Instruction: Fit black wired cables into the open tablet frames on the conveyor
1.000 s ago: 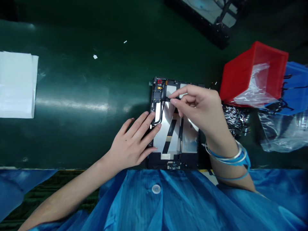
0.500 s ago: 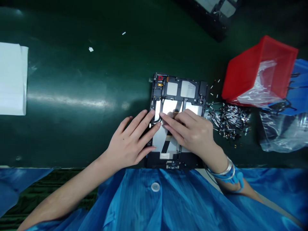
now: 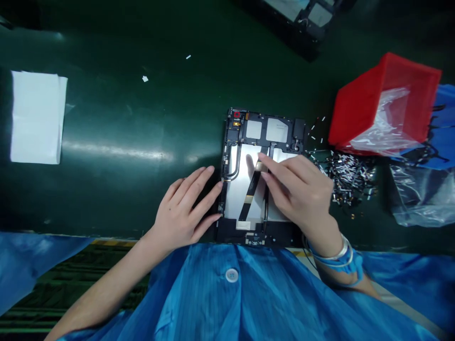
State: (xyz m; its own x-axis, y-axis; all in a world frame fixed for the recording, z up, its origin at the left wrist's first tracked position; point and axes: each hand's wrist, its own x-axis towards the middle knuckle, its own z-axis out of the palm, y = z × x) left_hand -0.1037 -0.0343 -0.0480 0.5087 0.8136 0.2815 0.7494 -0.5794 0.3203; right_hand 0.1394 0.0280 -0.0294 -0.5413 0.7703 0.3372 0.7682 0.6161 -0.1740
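Observation:
An opened tablet (image 3: 232,203), its inner side showing black frame parts and silvery plates, lies on the green bench close to my body. My left hand (image 3: 183,208) is open with fingers spread, and its fingertips touch the tablet's left edge. Over the middle of the tablet is my right hand (image 3: 302,189), index finger and thumb apart, the other fingers curled. Its index fingertip rests at the upper part of a black flat ribbon cable (image 3: 250,194) that runs slantwise across the silver plate. A thin black cable (image 3: 237,163) bends along the tablet's left side.
To the right stand a red bin (image 3: 359,104) with clear plastic inside and a heap of small metallic parts (image 3: 348,173). Beyond them are a blue tray (image 3: 444,142) and a clear bag (image 3: 423,199). White sheets (image 3: 37,118) lie left; another device (image 3: 302,19) lies at the back.
My right hand has moved right, off the thin cable to the ribbon cable. My left hand has drawn back left to the tablet's edge. The view has shifted slightly.

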